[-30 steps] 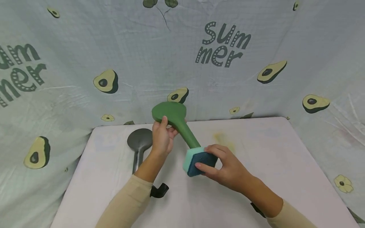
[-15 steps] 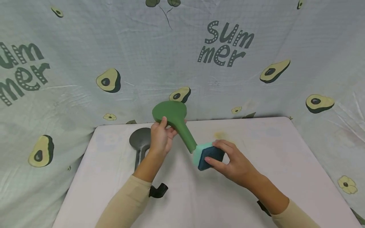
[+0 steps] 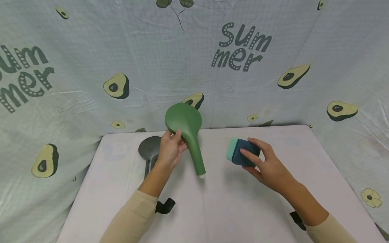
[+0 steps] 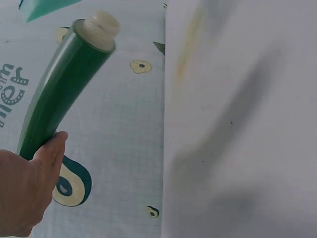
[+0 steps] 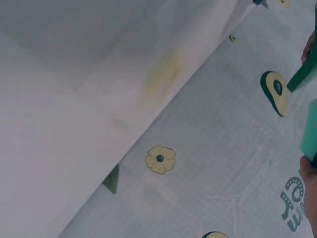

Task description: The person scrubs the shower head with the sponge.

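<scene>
My left hand grips a green handheld shower head by its round head, thumb on top. Its handle slants down toward me and ends in a white threaded stub, which the left wrist view shows close up on the handle. To the right, my right hand pinches a sponge with a dark blue face and a mint-green layer. The sponge is in the air, apart from the shower head. In the right wrist view only the edges of the sponge and the hand show.
A dark grey shower head lies on the white table to the left, its handle partly hidden by my left arm. Behind the table hangs a cloth printed with avocados. Black pieces sit at both wrists.
The sponge was against the end of the green handle. It has come off and moved right and up with my right hand. The shower head has swung to point its handle more toward me.
</scene>
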Available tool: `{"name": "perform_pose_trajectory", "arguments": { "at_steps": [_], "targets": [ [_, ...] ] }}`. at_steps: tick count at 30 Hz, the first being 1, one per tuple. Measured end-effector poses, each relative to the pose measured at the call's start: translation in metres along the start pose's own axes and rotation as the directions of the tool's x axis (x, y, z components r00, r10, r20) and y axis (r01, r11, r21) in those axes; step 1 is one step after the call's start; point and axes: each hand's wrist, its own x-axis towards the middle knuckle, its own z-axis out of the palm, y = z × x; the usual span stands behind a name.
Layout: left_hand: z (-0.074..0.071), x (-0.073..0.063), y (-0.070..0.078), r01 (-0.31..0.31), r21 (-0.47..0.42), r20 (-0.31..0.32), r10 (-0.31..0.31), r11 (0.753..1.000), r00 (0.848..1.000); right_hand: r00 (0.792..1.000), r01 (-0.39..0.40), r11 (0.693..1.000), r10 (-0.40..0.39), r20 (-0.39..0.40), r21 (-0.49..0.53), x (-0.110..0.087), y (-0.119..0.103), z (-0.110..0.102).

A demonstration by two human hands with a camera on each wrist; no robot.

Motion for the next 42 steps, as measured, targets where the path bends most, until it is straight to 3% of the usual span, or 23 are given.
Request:
{"name": "perform_pose_trajectory", "arguments": {
  "at_steps": [9,19,28,37,42],
  "targets": [
    [-0.01,0.003,-0.022,0.104,0.021,-0.03,-0.104,0.994,0.994,0.991,-0.122,0.992,0.124,0.045,-0.036,-0.021,0.015,-0.006],
    [-0.009,0.005,-0.058,0.196,0.004,-0.048,-0.195,0.981,0.98,0.957,-0.236,0.97,0.241,0.164,-0.053,-0.035,0.02,-0.012],
    [0.005,0.008,-0.077,0.258,0.053,-0.045,-0.256,0.965,0.966,0.934,-0.284,0.957,0.29,0.209,-0.061,-0.042,0.032,-0.02],
    [0.018,0.016,-0.091,0.29,0.098,0.022,-0.293,0.952,0.956,0.922,-0.304,0.95,0.311,0.229,-0.069,-0.049,0.044,-0.026],
    [0.023,0.022,-0.099,0.311,0.091,-0.005,-0.311,0.946,0.95,0.91,-0.323,0.943,0.332,0.25,-0.078,-0.051,0.047,-0.028]
  ]
}}
